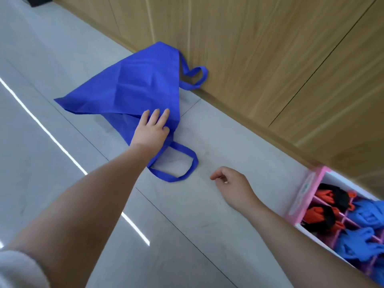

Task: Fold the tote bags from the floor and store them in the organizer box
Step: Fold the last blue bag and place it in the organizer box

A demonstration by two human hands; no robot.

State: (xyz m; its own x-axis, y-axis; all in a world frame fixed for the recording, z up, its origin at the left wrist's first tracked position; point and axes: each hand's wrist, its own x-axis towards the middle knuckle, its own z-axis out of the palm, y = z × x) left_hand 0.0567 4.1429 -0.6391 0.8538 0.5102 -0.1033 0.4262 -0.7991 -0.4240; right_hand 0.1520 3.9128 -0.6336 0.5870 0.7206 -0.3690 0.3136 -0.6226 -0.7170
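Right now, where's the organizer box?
Head view, lower right corner: the pink organizer box sits on the floor along the wooden wall, right of the right hand, already holding folded bags.

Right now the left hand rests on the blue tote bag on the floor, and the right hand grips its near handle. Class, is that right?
Not quite. In the head view the right hand hovers apart from the near handle, holding nothing. The left hand does rest on the blue tote bag.

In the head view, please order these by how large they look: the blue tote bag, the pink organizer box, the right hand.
1. Blue tote bag.
2. Pink organizer box, though the frame cuts it off.
3. Right hand.
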